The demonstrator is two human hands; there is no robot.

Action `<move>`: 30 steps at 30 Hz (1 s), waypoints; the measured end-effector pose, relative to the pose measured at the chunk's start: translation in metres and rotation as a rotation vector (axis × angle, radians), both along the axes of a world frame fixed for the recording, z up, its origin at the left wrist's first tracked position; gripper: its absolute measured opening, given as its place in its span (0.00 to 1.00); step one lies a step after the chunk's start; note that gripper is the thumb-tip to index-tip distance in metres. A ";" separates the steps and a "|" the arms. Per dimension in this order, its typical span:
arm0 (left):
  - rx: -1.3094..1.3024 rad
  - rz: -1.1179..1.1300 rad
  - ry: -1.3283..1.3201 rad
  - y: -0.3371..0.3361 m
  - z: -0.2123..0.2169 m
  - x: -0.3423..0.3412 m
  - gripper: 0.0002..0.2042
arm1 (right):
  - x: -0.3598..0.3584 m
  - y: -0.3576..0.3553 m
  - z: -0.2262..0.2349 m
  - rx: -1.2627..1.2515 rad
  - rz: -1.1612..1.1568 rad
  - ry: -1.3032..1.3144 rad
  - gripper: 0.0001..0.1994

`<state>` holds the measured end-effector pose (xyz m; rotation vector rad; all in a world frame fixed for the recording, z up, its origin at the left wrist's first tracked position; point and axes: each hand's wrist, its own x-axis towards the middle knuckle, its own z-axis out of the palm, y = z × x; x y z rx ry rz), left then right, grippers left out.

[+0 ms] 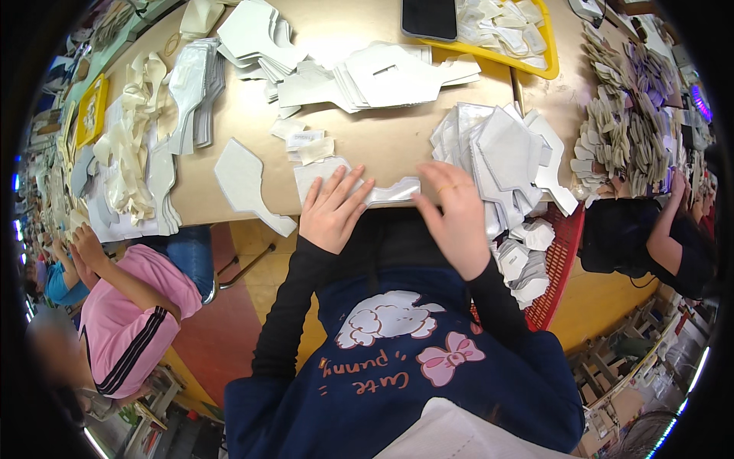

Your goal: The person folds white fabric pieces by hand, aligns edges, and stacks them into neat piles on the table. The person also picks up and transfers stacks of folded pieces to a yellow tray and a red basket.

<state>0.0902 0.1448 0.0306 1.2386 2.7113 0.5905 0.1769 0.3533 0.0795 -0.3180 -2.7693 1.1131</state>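
The left hand (pixel 333 206) lies flat on a piece (pixel 394 191) on the desk (pixel 375 139), fingers (pixel 332 183) slightly spread; the right hand (pixel 457 218), thumb parted, is at its end, ungripping.

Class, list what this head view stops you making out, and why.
In the head view:
Part of the white piece: covered by the left hand.
Palm of the right hand: facing away.
How many sheets the pale stack holds: they overlap.
Far end of the dark phone: cut off by the upper edge.
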 end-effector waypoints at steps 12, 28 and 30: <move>0.015 0.009 0.006 0.001 -0.004 0.002 0.21 | 0.035 -0.019 -0.049 0.316 0.074 -0.123 0.30; -0.105 -0.044 -0.047 0.009 -0.005 0.052 0.37 | 0.045 -0.010 -0.038 -0.093 -0.080 0.173 0.17; -0.030 -0.086 -0.033 0.013 -0.003 0.065 0.35 | 0.042 -0.012 -0.038 -0.078 -0.096 0.178 0.16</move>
